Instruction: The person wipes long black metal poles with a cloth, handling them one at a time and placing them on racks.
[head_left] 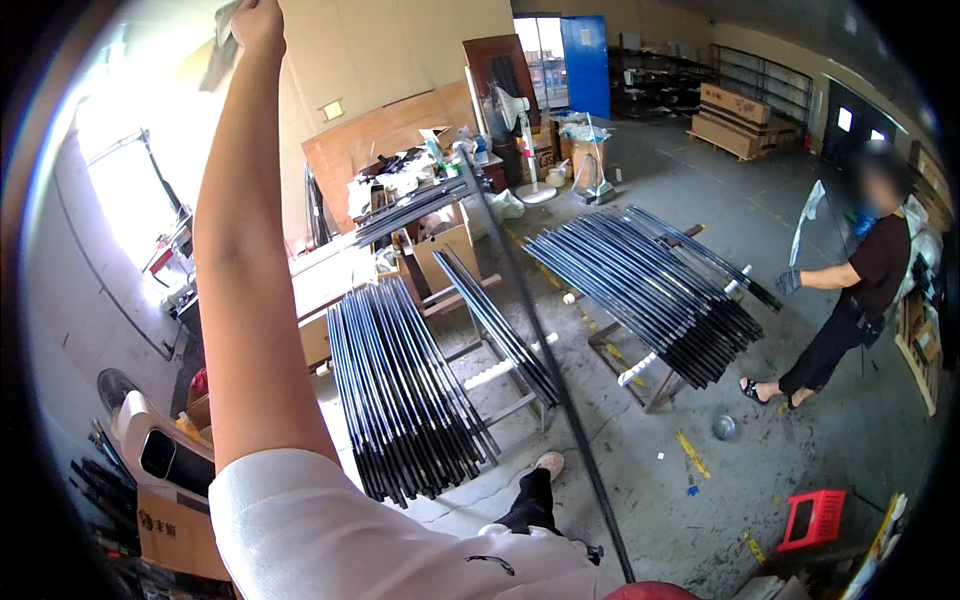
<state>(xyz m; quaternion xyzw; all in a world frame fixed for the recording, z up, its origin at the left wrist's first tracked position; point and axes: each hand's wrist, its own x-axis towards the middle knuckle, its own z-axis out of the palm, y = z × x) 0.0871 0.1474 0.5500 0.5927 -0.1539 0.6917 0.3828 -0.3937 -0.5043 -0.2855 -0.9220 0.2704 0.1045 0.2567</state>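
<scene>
My left arm reaches up along the left side, and my left hand (260, 22) is at the top edge, closed on a thin greyish cloth (222, 48). The cloth is blurred and partly cut off by the frame. A long black rod (545, 345) slants close in front of me, from the middle of the picture down to the lower edge. What holds its lower end is out of sight. My right hand does not show. Beyond the rod, dark shiny rods (400, 390) lie side by side on a stand, with a few more rods (500, 325) just right of them.
A second stand carries many dark rods (650, 295). At the right a person (875, 270) in dark clothes, gloved, holds a pale strip (806, 222). A red plastic crate (812, 520) and a small metal bowl (724, 428) sit on the floor. A fan (525, 140) stands behind.
</scene>
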